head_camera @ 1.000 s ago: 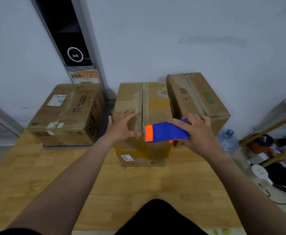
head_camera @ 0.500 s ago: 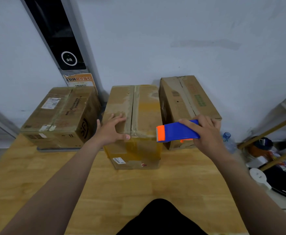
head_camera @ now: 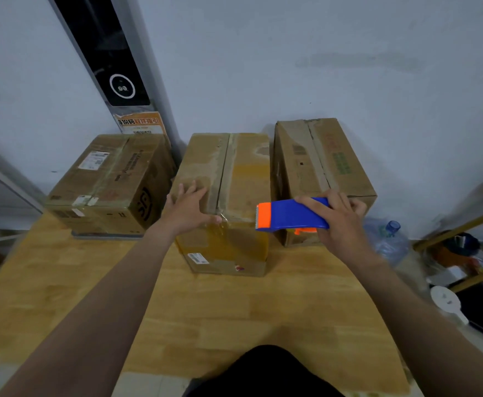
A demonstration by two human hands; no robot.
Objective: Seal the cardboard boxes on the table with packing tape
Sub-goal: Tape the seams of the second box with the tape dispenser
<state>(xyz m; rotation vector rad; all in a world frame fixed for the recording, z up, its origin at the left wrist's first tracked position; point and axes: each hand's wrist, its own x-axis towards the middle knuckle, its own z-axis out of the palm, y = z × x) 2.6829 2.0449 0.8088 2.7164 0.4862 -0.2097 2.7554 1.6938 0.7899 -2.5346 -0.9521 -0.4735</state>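
**A:** What could have gone wrong at that point?

**B:** The tape dispenser point(head_camera: 291, 214) was off the cardboard, in the air by the near right corner of the middle box point(head_camera: 243, 179), with its orange toothed end pointing left. The right grip point(head_camera: 340, 222) was curled round its blue body. Had it come down askew to the centre seam, I judged the strip would wrinkle or catch only one flap.

**A:** And the other one?

**B:** The left grip point(head_camera: 187, 213) lay spread and flat on the left flap at the front edge, its thumb next to the seam. That thumb sat where the teeth might travel. A lopsided push could also have slid the box across the bench point(head_camera: 234, 310).

**A:** Anything inside the boxes?

**B:** I couldn't tell. The left box point(head_camera: 111, 179), the middle one and the right box point(head_camera: 320, 159) all had their flaps down, so the contents were hidden. The middle box's seam already looked taped, with a glossy strip over the front edge. I couldn't tell whether the other two were fully sealed.
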